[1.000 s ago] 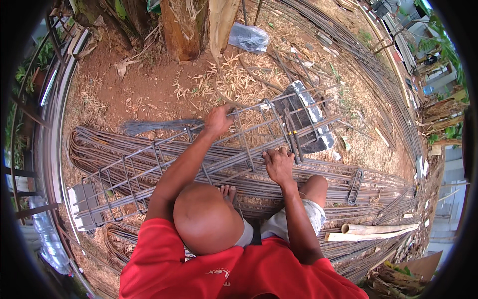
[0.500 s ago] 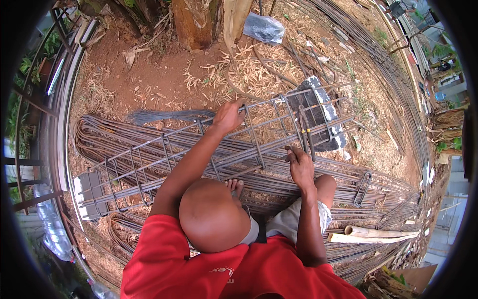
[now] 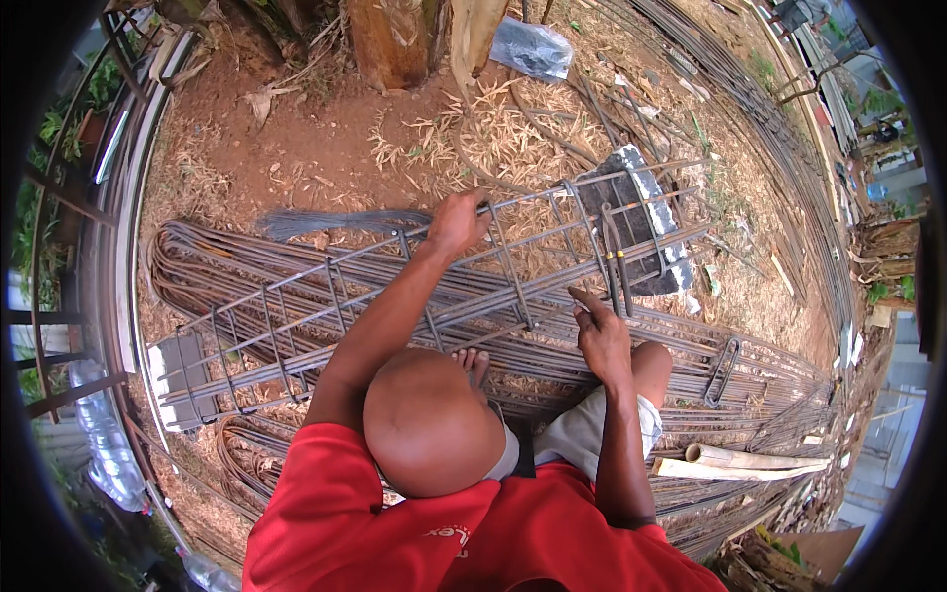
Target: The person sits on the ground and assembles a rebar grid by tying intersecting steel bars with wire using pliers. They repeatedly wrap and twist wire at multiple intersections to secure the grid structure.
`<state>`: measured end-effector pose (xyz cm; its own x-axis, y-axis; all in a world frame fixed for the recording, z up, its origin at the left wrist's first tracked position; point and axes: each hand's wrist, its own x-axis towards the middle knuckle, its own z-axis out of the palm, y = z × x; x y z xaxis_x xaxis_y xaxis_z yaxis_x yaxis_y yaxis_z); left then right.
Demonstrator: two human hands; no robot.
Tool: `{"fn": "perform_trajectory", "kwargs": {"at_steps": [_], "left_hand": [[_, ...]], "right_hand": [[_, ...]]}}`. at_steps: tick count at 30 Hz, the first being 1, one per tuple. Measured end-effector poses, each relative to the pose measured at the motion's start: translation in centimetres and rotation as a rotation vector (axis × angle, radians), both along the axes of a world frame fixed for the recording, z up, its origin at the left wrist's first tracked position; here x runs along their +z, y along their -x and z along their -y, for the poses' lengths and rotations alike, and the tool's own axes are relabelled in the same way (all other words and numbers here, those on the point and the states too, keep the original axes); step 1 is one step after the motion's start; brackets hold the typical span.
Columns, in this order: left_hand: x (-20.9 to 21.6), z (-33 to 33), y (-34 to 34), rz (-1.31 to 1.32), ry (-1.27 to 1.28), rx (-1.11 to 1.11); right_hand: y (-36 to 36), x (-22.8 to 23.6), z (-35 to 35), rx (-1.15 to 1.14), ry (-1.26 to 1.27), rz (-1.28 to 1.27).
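A long rebar cage [image 3: 552,281] of steel bars and square stirrups lies slantwise before me, its far-right end higher in view. My left hand [image 3: 457,225] is closed round its upper bar, beside a stirrup. Just below the lower bars, my right hand [image 3: 604,337] has its index finger stretched out to the left and the thumb apart; the other fingers are curled, and nothing shows between them. Pincers [image 3: 613,259] with yellow bands on the handles rest against the cage just above that hand. The cage lies across a dark white-edged block [image 3: 639,219] at right and a grey block [image 3: 182,363] at left.
Bent rebar lengths [image 3: 197,259] lie beneath the cage, with a bundle of thin wire [image 3: 345,223] beyond. A loose stirrup [image 3: 722,375] and split bamboo [image 3: 750,464] are at right. Farther off are a tree trunk [image 3: 387,44] and a plastic bag [image 3: 533,49].
My right hand has shifted slightly right and down, away from the thin rod that met its fingers. The left hand keeps its hold on the upper bar.
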<state>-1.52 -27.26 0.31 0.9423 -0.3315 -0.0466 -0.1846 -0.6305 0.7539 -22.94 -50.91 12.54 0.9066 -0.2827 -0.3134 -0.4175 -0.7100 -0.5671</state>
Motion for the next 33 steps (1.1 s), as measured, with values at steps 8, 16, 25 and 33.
{"fn": "perform_trajectory", "kwargs": {"at_steps": [8, 16, 25, 33], "left_hand": [[-0.1, -0.1, -0.3, -0.053, 0.014, 0.014], [-2.7, 0.1, -3.8, -0.32, 0.176, 0.132], [-5.5, 1.1, -4.2, -0.28, 0.373, 0.273], [-6.6, 0.9, -4.7, -0.274, 0.46, 0.363]], "right_hand": [[-4.0, -1.4, -1.6, 0.057, -0.09, -0.018], [-10.9, -6.9, -3.6, 0.181, -0.023, 0.03], [-16.3, -4.9, -6.1, 0.208, -0.021, -0.24], [-19.0, -8.4, -7.7, 0.244, 0.072, -0.103]]}}
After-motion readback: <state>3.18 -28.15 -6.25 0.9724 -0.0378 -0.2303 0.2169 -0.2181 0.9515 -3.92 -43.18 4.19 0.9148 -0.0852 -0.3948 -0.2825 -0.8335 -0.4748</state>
